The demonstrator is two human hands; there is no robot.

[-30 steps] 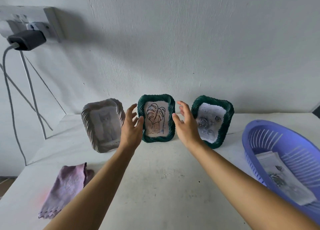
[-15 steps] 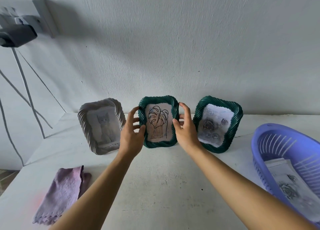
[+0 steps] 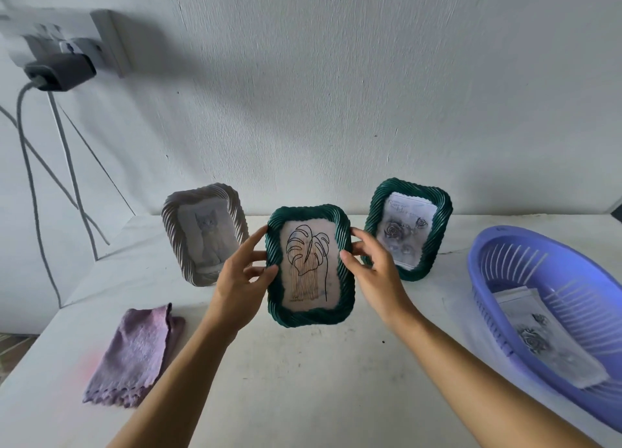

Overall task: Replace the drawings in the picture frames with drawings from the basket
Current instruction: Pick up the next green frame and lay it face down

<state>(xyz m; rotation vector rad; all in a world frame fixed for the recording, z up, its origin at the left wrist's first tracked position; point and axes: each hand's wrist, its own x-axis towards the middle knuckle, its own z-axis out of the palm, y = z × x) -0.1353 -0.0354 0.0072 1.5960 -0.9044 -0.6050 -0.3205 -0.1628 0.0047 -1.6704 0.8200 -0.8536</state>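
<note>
Leaf frame (image 3: 308, 269) now lifted off table (image 3: 303, 380), held between left grip (image 3: 237, 282) and right grip (image 3: 377, 276), both grasping sides.

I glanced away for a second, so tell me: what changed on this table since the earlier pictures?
The left-hand grip and right-hand grip, open beside the leaf frame a second ago, took hold of its sides and brought it forward out of the row, toward the person, apparently off the table. The white cat frame, rose frame, purple cloth and basket stayed put.
</note>
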